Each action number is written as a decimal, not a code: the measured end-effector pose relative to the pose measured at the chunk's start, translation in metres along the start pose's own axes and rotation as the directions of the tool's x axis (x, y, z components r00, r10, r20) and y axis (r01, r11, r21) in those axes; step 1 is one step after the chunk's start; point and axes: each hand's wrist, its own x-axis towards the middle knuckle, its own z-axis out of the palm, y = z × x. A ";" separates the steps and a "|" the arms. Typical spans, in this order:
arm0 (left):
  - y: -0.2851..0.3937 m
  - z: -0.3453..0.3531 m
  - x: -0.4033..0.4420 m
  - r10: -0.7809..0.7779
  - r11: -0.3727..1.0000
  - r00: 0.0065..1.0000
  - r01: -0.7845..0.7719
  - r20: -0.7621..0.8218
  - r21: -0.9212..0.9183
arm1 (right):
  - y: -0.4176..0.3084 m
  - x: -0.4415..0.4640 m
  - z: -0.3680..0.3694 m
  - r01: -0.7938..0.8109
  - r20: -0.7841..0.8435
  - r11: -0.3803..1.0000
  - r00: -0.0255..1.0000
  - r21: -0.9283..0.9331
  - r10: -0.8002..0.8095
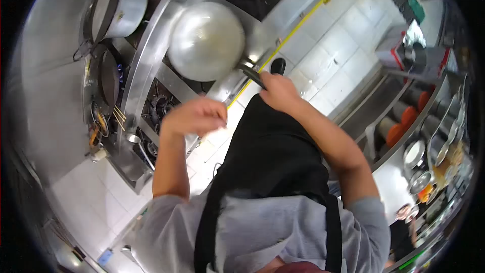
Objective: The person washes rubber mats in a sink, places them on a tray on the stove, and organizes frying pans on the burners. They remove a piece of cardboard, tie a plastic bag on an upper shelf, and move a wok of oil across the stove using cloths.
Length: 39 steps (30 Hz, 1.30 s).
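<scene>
A large, shiny metal pan (pixel 206 40) with a long black handle (pixel 253 77) is above the stove in front of me. My right hand (pixel 279 91) is wrapped around the end of that handle. A pale yellowish glint shows on the pan's surface, and I cannot make out any food in it. My left hand (pixel 194 116) is raised over the burners, below and apart from the pan. Its fingers look curled together but are blurred by motion; whatever they hold, if anything, is hidden.
At the left stand a big metal pot (pixel 132 10) and a dark pan (pixel 107 78) over a blue flame. A ladle (pixel 134 138) lies near the lower burner (pixel 160 102). A counter on the right holds metal bowls (pixel 414 154) above orange containers (pixel 410 116).
</scene>
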 end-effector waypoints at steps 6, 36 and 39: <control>-0.199 0.088 0.106 -0.500 0.860 0.831 0.508 -0.243 -0.033 | -0.017 0.046 0.109 0.064 -0.034 0.981 0.998 0.182 -0.059; -0.495 -0.326 0.642 -0.127 -0.081 0.567 -0.824 -0.814 -0.561 | 0.305 -0.086 0.413 -0.654 0.378 0.592 0.756 0.471 0.534; -0.529 -0.354 0.643 0.182 -0.034 0.514 -0.849 -0.838 -0.528 | 0.309 -0.079 0.407 -0.628 0.323 0.645 0.778 0.435 0.539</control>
